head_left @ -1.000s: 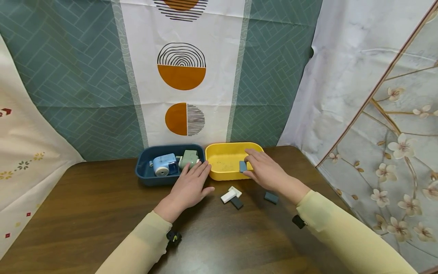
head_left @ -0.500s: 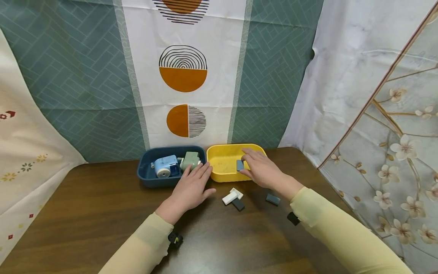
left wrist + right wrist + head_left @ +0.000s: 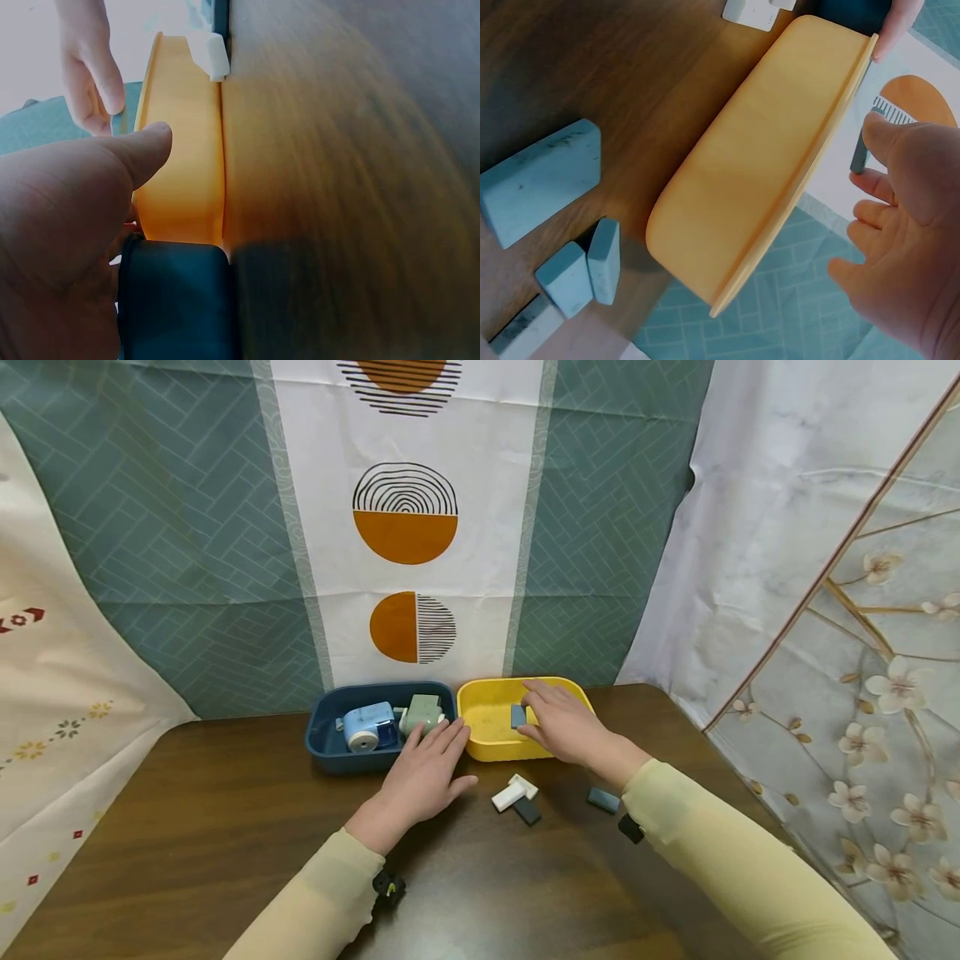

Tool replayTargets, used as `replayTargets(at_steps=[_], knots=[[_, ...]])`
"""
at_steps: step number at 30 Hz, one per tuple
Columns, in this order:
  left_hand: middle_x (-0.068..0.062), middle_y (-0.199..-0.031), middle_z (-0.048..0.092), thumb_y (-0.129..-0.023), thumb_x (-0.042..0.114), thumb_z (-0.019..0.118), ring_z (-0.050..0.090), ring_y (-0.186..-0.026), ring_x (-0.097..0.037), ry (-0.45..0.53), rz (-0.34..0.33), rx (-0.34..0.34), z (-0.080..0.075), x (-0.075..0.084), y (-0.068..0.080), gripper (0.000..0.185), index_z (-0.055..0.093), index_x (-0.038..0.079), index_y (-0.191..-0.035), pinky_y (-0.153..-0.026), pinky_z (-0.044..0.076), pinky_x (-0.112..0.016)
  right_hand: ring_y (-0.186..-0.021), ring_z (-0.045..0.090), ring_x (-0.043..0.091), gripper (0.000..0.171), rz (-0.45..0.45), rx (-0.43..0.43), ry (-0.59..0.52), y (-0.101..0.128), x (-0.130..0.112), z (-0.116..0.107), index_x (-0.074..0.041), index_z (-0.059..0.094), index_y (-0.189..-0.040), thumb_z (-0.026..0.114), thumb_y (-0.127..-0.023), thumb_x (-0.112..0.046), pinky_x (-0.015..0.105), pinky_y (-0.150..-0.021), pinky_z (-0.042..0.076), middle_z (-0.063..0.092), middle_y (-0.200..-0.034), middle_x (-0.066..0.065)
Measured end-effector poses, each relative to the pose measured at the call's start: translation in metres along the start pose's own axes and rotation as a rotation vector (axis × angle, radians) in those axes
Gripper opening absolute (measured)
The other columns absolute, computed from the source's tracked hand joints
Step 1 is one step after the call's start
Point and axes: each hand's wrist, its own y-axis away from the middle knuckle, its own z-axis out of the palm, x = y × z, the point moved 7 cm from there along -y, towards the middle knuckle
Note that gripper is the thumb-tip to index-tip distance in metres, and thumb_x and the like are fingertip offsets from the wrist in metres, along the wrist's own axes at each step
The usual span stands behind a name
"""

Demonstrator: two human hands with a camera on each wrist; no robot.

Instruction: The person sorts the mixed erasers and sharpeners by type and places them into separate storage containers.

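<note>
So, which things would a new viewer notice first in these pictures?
Probably the yellow tray at the table's far edge, where the right hand pinches a small blue-grey block above it. Beside it, a dark blue tray holds a blue sharpener, with the left hand lying flat before it.

The left hand (image 3: 60, 247) fills the lower left, thumb against the yellow tray (image 3: 184, 165); the dark blue tray (image 3: 176, 300) sits just below it.
</note>
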Motion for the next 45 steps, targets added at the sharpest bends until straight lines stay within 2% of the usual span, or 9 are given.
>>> replayTargets(at_steps=[12, 25, 35, 45], knots=[[-0.006, -0.182, 0.027, -0.109, 0.057, 0.065, 0.023, -0.168, -0.030, 0.002, 0.001, 0.014, 0.000, 0.000, -0.002, 0.085, 0.035, 0.012, -0.174, -0.136, 0.007, -0.059, -0.158, 0.041, 0.039, 0.048, 0.042, -0.060, -0.022, -0.020, -0.004, 0.005, 0.002, 0.062, -0.140, 0.074, -0.109, -0.033, 0.054, -0.131, 0.032, 0.045, -0.169, 0.024], [-0.006, -0.182, 0.027, -0.109, 0.057, 0.065, 0.024, -0.167, -0.030, -0.004, 0.009, 0.013, 0.001, 0.001, 0.001, 0.084, 0.035, 0.012, -0.174, -0.135, 0.008, -0.059, -0.159, 0.040, 0.037, 0.049, 0.050, -0.117, -0.035, -0.036, -0.005, 0.027, 0.001, 0.060, -0.143, 0.069, -0.112, -0.036, 0.052, -0.132, 0.029, 0.044, -0.170, 0.023], [-0.006, -0.182, 0.027, -0.109, 0.056, 0.065, 0.024, -0.167, -0.030, -0.005, 0.013, 0.016, 0.001, 0.001, 0.000, 0.083, 0.035, 0.012, -0.174, -0.136, 0.007, -0.059, -0.156, 0.044, 0.037, 0.049, 0.053, -0.119, -0.044, -0.047, -0.006, 0.036, 0.001, 0.059, -0.144, 0.071, -0.111, -0.035, 0.052, -0.130, 0.033, 0.047, -0.167, 0.023], [-0.006, -0.182, 0.026, -0.110, 0.057, 0.063, 0.025, -0.167, -0.030, -0.016, 0.014, 0.016, 0.001, 0.001, 0.001, 0.084, 0.034, 0.012, -0.174, -0.136, 0.008, -0.058, -0.156, 0.043, 0.036, 0.049, 0.057, -0.159, -0.049, -0.054, -0.013, 0.042, 0.001, 0.058, -0.145, 0.068, -0.112, -0.035, 0.051, -0.131, 0.032, 0.045, -0.169, 0.023]])
